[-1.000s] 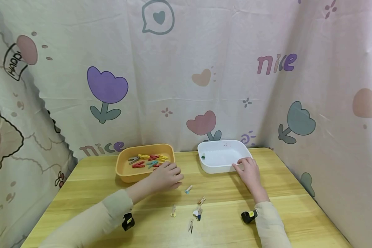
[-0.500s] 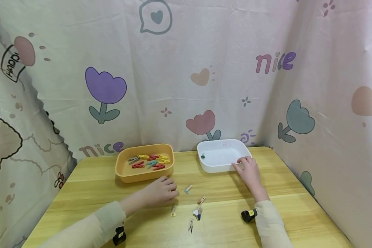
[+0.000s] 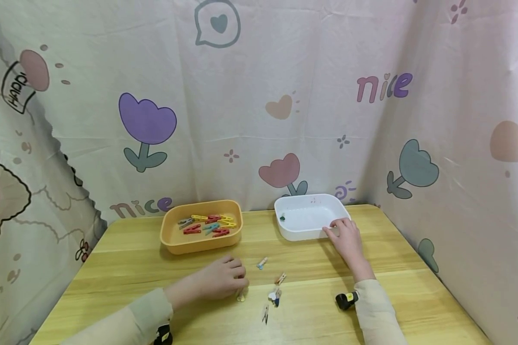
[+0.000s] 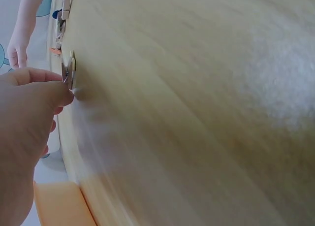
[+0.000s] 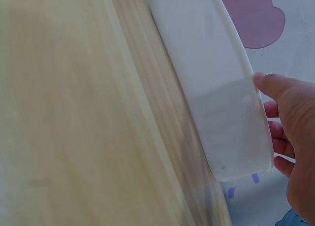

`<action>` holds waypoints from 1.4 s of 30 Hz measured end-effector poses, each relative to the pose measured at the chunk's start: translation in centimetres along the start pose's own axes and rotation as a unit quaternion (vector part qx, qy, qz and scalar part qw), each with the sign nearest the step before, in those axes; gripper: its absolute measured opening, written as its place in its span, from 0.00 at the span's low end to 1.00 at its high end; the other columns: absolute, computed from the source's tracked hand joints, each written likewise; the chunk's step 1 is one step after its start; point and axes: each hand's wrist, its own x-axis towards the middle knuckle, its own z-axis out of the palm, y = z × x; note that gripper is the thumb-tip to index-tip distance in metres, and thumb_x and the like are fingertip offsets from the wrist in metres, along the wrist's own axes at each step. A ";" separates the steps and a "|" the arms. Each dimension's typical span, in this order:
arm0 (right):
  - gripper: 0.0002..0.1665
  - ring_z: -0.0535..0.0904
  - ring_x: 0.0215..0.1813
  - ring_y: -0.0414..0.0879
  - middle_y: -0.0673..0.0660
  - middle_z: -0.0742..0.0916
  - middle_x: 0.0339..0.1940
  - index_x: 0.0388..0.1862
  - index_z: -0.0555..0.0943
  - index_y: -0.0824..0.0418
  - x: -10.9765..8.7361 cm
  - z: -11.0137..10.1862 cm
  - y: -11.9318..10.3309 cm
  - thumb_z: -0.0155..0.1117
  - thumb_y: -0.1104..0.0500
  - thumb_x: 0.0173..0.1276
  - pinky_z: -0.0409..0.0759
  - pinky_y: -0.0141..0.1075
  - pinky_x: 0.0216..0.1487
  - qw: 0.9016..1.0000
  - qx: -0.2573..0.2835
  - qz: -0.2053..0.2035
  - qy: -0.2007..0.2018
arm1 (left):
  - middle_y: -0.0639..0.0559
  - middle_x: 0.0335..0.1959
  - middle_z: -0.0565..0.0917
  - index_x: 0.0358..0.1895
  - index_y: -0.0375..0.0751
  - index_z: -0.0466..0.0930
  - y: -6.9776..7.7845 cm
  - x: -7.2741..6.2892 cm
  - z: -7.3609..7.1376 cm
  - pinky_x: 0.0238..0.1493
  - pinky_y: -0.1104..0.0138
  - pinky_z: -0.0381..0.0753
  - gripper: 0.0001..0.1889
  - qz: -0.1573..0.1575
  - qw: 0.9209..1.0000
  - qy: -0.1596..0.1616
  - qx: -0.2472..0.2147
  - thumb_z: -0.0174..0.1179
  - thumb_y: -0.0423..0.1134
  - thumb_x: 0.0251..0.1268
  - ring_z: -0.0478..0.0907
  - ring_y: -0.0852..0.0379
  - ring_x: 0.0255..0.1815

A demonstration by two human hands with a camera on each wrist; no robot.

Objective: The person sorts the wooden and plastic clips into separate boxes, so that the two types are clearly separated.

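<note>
Seems only partway along: plastic clips (image 3: 193, 230) in the yellow tray (image 3: 185, 248) near the surface's (image 3: 414, 287) far-left corner, just one small green piece (image 3: 282, 217) in the white tray (image 3: 302, 235) by the far edge, wooden clips (image 3: 280, 278) left loose toward the near edge. Pinching a yellow-tipped clip (image 3: 241, 298) there with the fingers of the left hand (image 3: 222, 279); gripping the white tray's rim with the right hand (image 3: 347, 237). Compared with half a second ago, shifted nearward on the left to reach that clip; unchanged on the right.

Left grip (image 4: 29, 108) pinching a small clip (image 4: 73, 65), wooden tabletop (image 4: 172, 113), orange bin (image 4: 62, 204) corner
</note>
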 end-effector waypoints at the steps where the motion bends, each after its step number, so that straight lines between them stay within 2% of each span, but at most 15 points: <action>1: 0.18 0.73 0.49 0.60 0.63 0.80 0.44 0.38 0.80 0.64 0.0 0.0 0.0 0.68 0.49 0.64 0.70 0.54 0.55 1.000 0.000 0.000 0.000 | 0.63 0.32 0.75 0.36 0.58 0.77 0.0 0.0 -0.1 0.37 0.70 0.65 0.02 0.004 1.000 0.001 0.002 0.57 0.44 0.67 0.70 0.62 0.36; 8: 0.18 0.74 0.50 0.61 0.64 0.80 0.44 0.37 0.80 0.64 0.0 0.0 0.0 0.68 0.49 0.64 0.70 0.54 0.55 1.000 -0.002 0.001 -0.001 | 0.62 0.33 0.75 0.34 0.58 0.77 0.1 0.1 -0.2 0.40 0.67 0.71 0.04 0.008 1.000 -0.005 0.005 0.63 0.44 0.60 0.70 0.61 0.37; 14: 0.18 0.73 0.50 0.61 0.64 0.80 0.44 0.38 0.80 0.64 0.0 -0.1 -0.1 0.68 0.49 0.64 0.70 0.54 0.55 1.000 -0.002 0.000 -0.002 | 0.62 0.34 0.76 0.34 0.57 0.77 0.0 0.0 0.1 0.42 0.65 0.72 0.03 0.001 1.000 -0.019 0.007 0.61 0.43 0.60 0.71 0.61 0.38; 23: 0.18 0.74 0.50 0.60 0.63 0.80 0.44 0.38 0.80 0.64 -0.1 -0.2 -0.2 0.68 0.49 0.64 0.71 0.54 0.55 1.000 -0.001 0.001 -0.002 | 0.61 0.36 0.78 0.35 0.56 0.76 -0.3 0.4 0.2 0.43 0.65 0.71 0.04 -0.003 0.999 -0.023 0.027 0.62 0.47 0.63 0.72 0.61 0.40; 32: 0.18 0.73 0.49 0.60 0.63 0.80 0.43 0.38 0.80 0.64 -0.1 -0.1 0.0 0.68 0.49 0.64 0.70 0.54 0.55 1.000 0.005 -0.003 0.001 | 0.61 0.35 0.80 0.32 0.54 0.77 -0.6 2.0 0.3 0.42 0.65 0.72 0.05 -0.018 0.999 0.013 0.047 0.60 0.47 0.65 0.73 0.60 0.38; 39: 0.18 0.73 0.48 0.60 0.63 0.80 0.43 0.37 0.80 0.64 -0.1 -0.1 0.0 0.68 0.49 0.64 0.70 0.54 0.54 1.000 0.003 -0.008 0.010 | 0.62 0.35 0.81 0.34 0.54 0.80 -1.3 3.2 0.0 0.44 0.64 0.74 0.03 -0.045 0.996 0.009 0.075 0.57 0.43 0.66 0.75 0.59 0.40; 42: 0.18 0.73 0.48 0.60 0.63 0.80 0.42 0.36 0.80 0.63 -0.1 -0.1 -0.1 0.68 0.48 0.64 0.70 0.54 0.53 1.000 0.003 -0.011 0.015 | 0.61 0.36 0.81 0.36 0.54 0.81 -1.7 3.8 -0.2 0.45 0.64 0.74 0.03 -0.059 0.996 0.011 0.072 0.58 0.42 0.64 0.76 0.59 0.42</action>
